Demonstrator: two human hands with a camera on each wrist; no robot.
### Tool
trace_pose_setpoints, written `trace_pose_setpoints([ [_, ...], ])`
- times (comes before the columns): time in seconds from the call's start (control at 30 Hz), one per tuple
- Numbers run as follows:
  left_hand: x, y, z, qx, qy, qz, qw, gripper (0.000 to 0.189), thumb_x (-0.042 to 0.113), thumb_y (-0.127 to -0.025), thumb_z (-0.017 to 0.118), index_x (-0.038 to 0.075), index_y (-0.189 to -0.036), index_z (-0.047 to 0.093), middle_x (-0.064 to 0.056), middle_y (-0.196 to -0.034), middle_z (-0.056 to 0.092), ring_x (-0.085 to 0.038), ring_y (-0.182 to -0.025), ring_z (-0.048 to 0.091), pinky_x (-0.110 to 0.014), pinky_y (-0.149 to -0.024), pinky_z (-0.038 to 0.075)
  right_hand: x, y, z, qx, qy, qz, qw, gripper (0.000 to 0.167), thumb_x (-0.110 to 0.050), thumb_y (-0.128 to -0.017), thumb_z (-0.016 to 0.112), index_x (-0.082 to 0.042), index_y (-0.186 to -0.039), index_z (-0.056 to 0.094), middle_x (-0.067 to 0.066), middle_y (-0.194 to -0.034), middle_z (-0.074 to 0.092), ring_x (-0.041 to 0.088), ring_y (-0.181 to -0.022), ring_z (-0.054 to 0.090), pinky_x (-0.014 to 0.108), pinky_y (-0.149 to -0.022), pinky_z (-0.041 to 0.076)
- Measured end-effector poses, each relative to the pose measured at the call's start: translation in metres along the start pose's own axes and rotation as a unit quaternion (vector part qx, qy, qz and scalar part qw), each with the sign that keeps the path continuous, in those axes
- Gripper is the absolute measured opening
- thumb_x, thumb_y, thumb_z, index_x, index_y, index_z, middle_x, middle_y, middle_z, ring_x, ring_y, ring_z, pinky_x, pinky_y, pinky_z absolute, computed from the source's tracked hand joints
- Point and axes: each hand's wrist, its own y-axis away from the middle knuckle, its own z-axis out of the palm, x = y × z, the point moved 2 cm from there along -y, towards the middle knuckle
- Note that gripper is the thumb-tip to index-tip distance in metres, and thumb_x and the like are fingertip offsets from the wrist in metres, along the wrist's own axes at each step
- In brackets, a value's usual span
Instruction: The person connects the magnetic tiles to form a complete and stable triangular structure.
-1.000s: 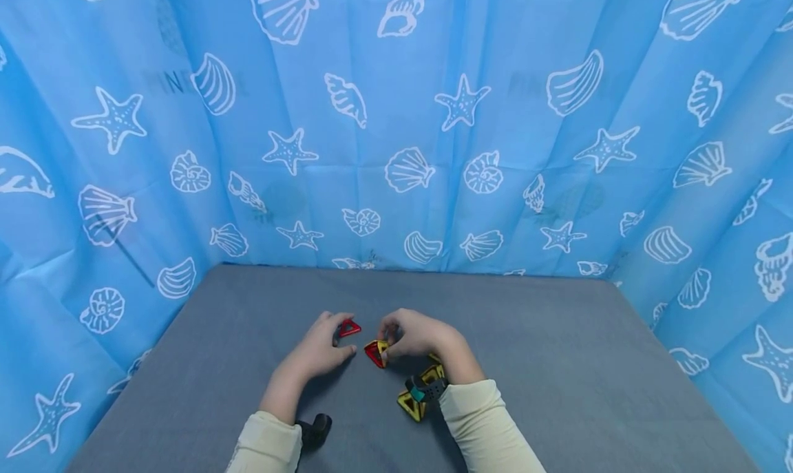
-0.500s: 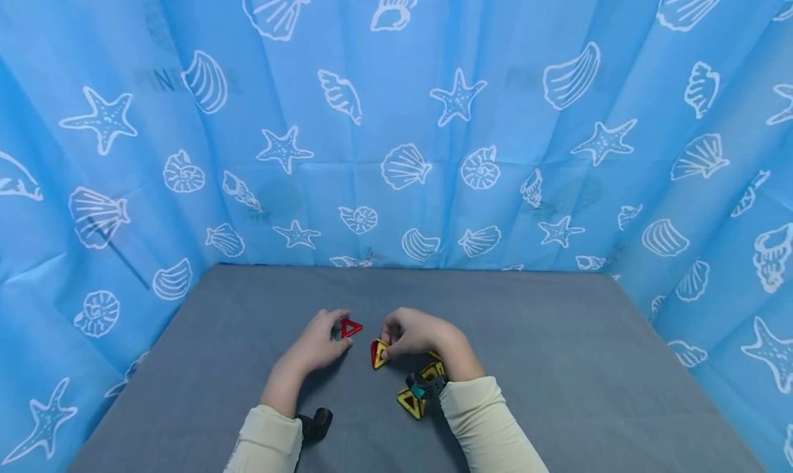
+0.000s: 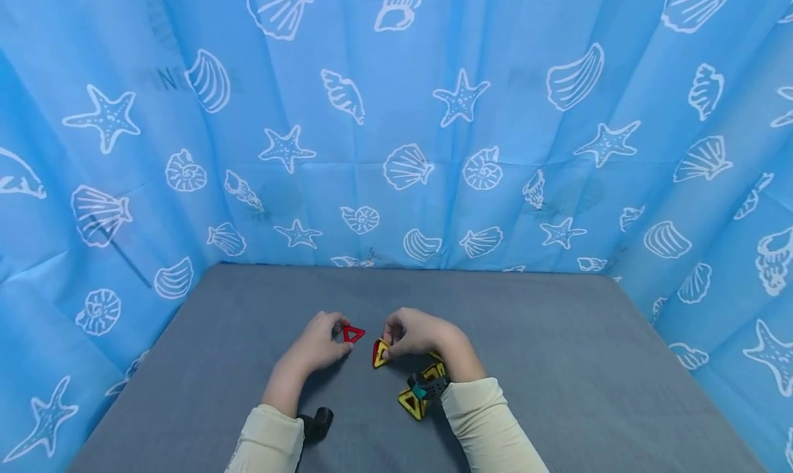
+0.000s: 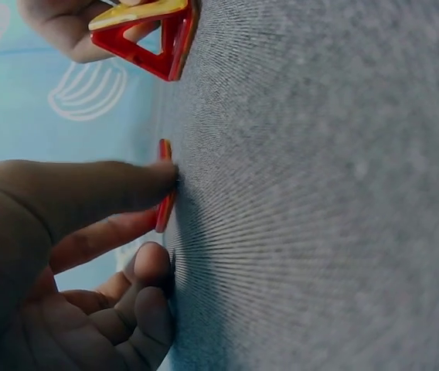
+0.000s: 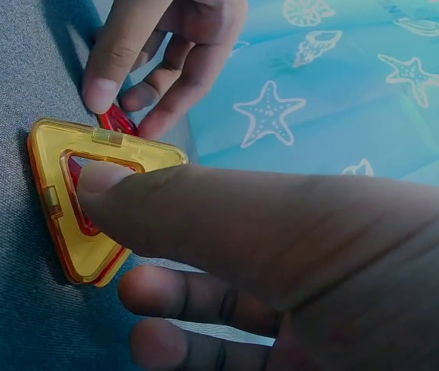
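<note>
My left hand (image 3: 318,343) pinches a red triangular magnetic tile (image 3: 359,337) between thumb and fingers, low at the tabletop; in the left wrist view the thumb covers the middle of this tile (image 4: 164,219). To its right, my right hand (image 3: 420,333) grips a small joined piece of triangular magnetic tiles, one yellow (image 5: 56,158) and red behind it. The right thumb presses across the yellow tile's opening. From the left wrist view this piece stands tilted, its red side (image 4: 175,42) facing the left hand. A short gap separates the two hands' tiles.
More yellow triangular tiles (image 3: 404,398) lie below the right wrist, partly hidden by the black wrist strap (image 3: 429,388). Another black strap mount (image 3: 317,425) sits at the left wrist. A grey cloth-covered table (image 3: 557,363) meets a blue shell-patterned curtain (image 3: 409,204) behind.
The red tile in my left hand has turned and shifted slightly right and nearer. My right hand has turned its joined piece so more yellow faces the head camera.
</note>
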Motion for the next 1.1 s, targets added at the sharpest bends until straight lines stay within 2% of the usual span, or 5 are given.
trace_pose_setpoints([
  [0.2,0.001,0.002,0.001,-0.01,-0.003,-0.009,0.9999,0.037,0.023,-0.082,0.093,0.011,-0.107,0.07,-0.01,-0.111,0.059,-0.023,-0.098,0.056,-0.048,-0.09,0.053,0.003,0.0,0.001,0.001,-0.005,0.0,1.0,0.016,-0.015,-0.093,0.082,-0.011,-0.089,0.068,-0.001,-0.083,0.065,0.014,-0.074,0.055,0.03,-0.067,0.045],
  [0.47,0.008,0.003,0.002,-0.026,-0.004,0.015,0.9995,0.04,0.027,-0.076,0.097,0.011,-0.098,0.067,-0.008,-0.105,0.059,-0.021,-0.091,0.054,-0.042,-0.08,0.05,0.002,0.001,-0.001,0.01,-0.006,-0.003,0.9999,0.016,-0.015,-0.093,0.082,-0.011,-0.088,0.068,0.0,-0.082,0.065,0.014,-0.073,0.056,0.03,-0.066,0.046],
  [0.7,0.012,0.006,0.004,-0.048,0.035,0.011,0.9982,0.041,0.024,-0.077,0.097,0.01,-0.098,0.065,-0.007,-0.093,0.061,-0.02,-0.079,0.054,-0.035,-0.067,0.043,0.001,0.0,-0.001,0.001,-0.009,0.003,1.0,0.015,-0.014,-0.093,0.082,-0.01,-0.09,0.068,0.0,-0.084,0.066,0.014,-0.075,0.057,0.03,-0.067,0.046],
  [1.1,0.016,0.004,0.006,-0.055,0.041,0.026,0.9973,0.029,0.018,-0.085,0.09,0.009,-0.1,0.067,-0.005,-0.093,0.063,-0.019,-0.083,0.057,-0.035,-0.073,0.049,-0.003,0.002,0.0,0.008,-0.01,0.006,0.9999,0.016,-0.014,-0.093,0.082,-0.009,-0.088,0.068,0.002,-0.083,0.066,0.015,-0.073,0.056,0.031,-0.066,0.045],
])
